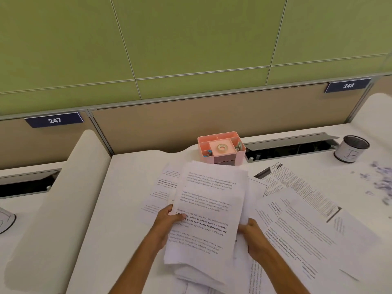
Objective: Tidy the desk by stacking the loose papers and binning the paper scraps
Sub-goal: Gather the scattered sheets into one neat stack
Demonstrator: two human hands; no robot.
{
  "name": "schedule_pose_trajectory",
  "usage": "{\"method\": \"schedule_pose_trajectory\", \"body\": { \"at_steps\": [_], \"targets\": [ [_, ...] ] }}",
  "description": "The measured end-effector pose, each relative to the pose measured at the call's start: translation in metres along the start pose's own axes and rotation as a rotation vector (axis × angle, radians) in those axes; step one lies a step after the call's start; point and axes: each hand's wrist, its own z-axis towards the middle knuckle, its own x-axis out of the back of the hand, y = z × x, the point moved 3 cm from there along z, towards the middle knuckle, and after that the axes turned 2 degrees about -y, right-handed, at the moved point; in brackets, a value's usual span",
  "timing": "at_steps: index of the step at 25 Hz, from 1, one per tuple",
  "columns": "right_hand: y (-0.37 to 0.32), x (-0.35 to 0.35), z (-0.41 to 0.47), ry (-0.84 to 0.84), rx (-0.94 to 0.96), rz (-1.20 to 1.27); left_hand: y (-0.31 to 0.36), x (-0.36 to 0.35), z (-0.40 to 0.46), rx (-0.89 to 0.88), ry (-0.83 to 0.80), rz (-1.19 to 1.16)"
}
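A stack of printed white papers (207, 200) is lifted above the desk in front of me. My left hand (167, 219) grips its left edge, thumb on the top sheet. My right hand (252, 232) grips its right edge, fingers curled round the sheets. More loose printed sheets (301, 219) lie spread over the white desk (127, 187) to the right, and one sheet (161, 192) lies under the stack at the left. Small paper scraps (379, 183) are scattered at the far right. A small mesh bin (351, 148) with a white label stands behind the scraps.
A pink desk organiser (221, 148) with a tape roll stands at the back of the desk, just beyond the stack. An open cable tray (290, 145) runs along the back edge. A padded divider (63, 198) borders the desk on the left.
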Motion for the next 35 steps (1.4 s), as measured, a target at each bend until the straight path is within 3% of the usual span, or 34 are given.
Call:
{"method": "schedule_pose_trajectory", "body": {
  "at_steps": [6, 10, 15, 21, 27, 32, 35],
  "targets": [
    [-0.032, 0.005, -0.018, 0.108, 0.092, 0.165, 0.001, -0.025, -0.005, -0.069, 0.136, 0.077],
    [-0.053, 0.009, -0.022, -0.011, 0.259, -0.110, 0.032, -0.048, -0.022, -0.244, 0.159, 0.069],
    [-0.064, 0.021, -0.024, 0.089, 0.385, -0.064, 0.057, -0.065, -0.036, -0.349, 0.093, 0.015],
    [-0.050, 0.034, -0.023, 0.062, 0.347, -0.008, 0.039, -0.079, -0.036, -0.287, 0.036, 0.072],
    [-0.057, 0.043, -0.022, 0.025, 0.403, -0.013, 0.036, -0.079, -0.035, -0.339, 0.037, 0.060],
    [-0.036, 0.047, -0.015, -0.004, 0.303, -0.023, 0.010, -0.086, -0.025, -0.240, 0.042, 0.121],
    [-0.035, 0.055, -0.016, 0.031, 0.302, 0.005, 0.009, -0.088, -0.022, -0.267, 0.062, 0.116]
  ]
}}
